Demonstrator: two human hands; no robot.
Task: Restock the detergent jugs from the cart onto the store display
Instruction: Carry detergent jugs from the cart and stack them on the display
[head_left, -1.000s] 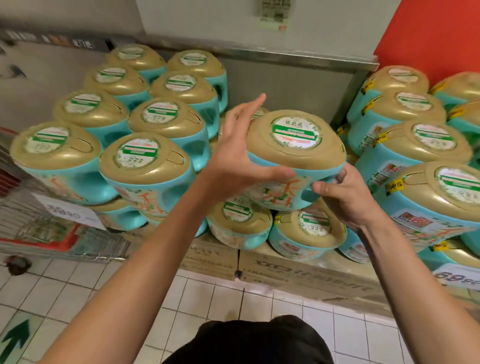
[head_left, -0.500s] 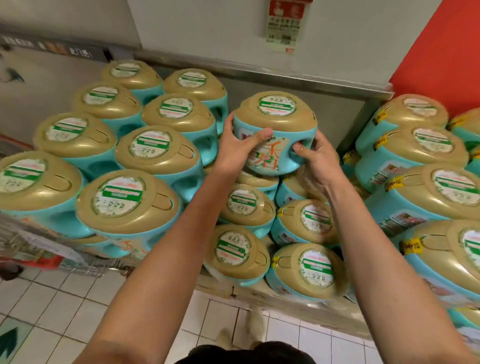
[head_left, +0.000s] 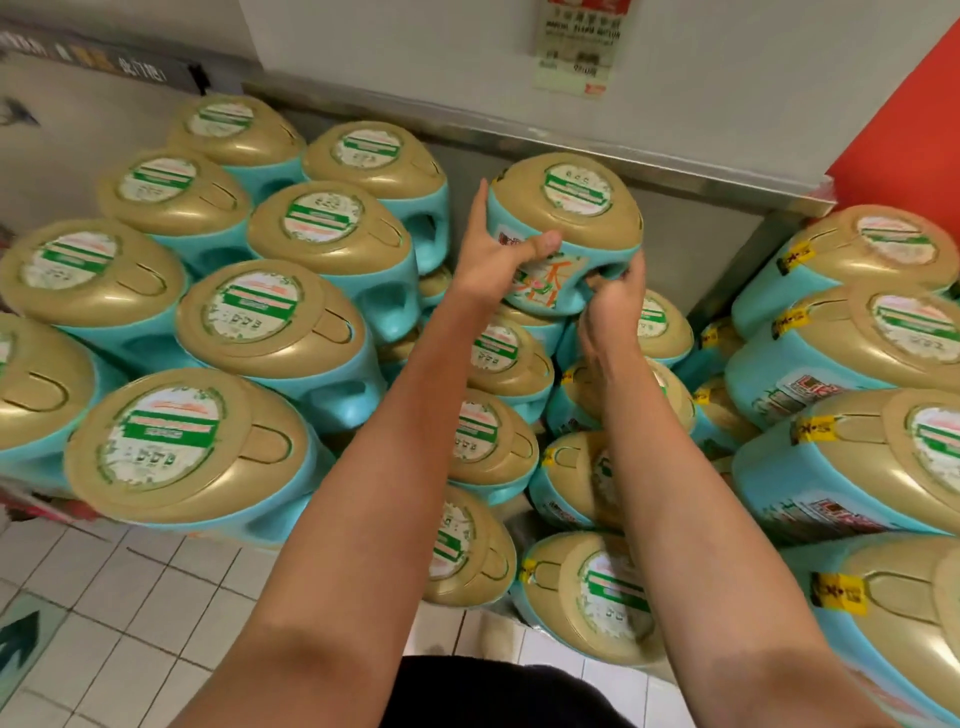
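Observation:
A teal detergent jug with a gold lid (head_left: 569, 208) sits at the top of the middle stack, close to the grey wall. My left hand (head_left: 493, 254) grips its left side, thumb across the front label. My right hand (head_left: 613, 296) holds its lower right edge by the handle opening. Both arms reach forward over the lower jugs of the middle stack (head_left: 498, 353).
A tall block of identical jugs (head_left: 270, 322) stands on the left and another with yellow tags (head_left: 852, 374) on the right. A metal ledge (head_left: 675, 166) runs along the wall behind, with a price sign (head_left: 579, 47) above. White floor tiles (head_left: 119, 608) lie below.
Both hands have carried the jug up and away from me onto the top of the middle stack near the wall. My view has moved closer over the display.

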